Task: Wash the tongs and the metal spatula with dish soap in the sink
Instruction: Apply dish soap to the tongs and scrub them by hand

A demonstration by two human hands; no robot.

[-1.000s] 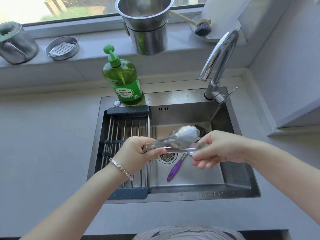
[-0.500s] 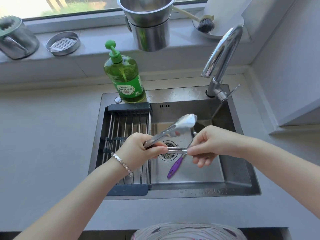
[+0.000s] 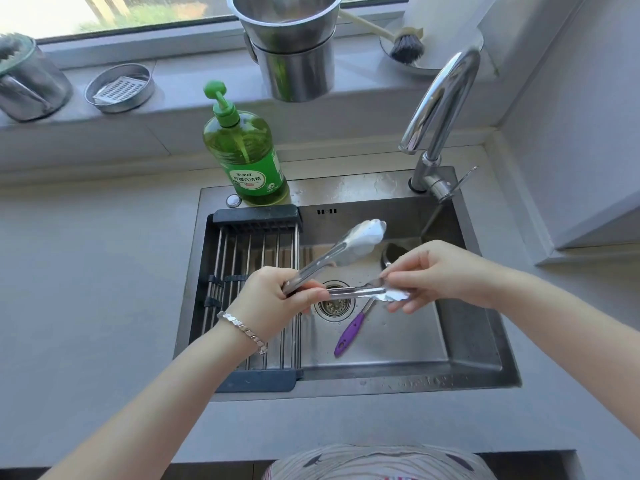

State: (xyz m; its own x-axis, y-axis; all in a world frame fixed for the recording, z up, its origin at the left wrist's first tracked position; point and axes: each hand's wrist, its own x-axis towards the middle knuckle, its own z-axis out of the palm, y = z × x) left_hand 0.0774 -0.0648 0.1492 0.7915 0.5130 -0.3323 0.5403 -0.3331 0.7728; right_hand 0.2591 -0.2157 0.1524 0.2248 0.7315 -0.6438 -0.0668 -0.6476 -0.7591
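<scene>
Metal tongs are held spread apart above the steel sink. My left hand grips their hinge end. One arm points up and back, its soapy tip over the far side of the basin. The other arm runs to the right, where my right hand pinches its foamy tip. On the sink floor under the tongs lies the spatula; its purple handle shows beside the drain, and its dark blade peeks out behind my right hand. A green dish soap bottle stands on the sink's back rim.
A roll-up drying rack covers the sink's left part. The curved faucet rises at the back right, not running. On the windowsill stand stacked steel pots, a round tin with a grater, a dish brush and a metal container.
The tongs' arms have spread wider, the upper tip rising toward the back. My right hand slid outward along the lower arm to its tip.
</scene>
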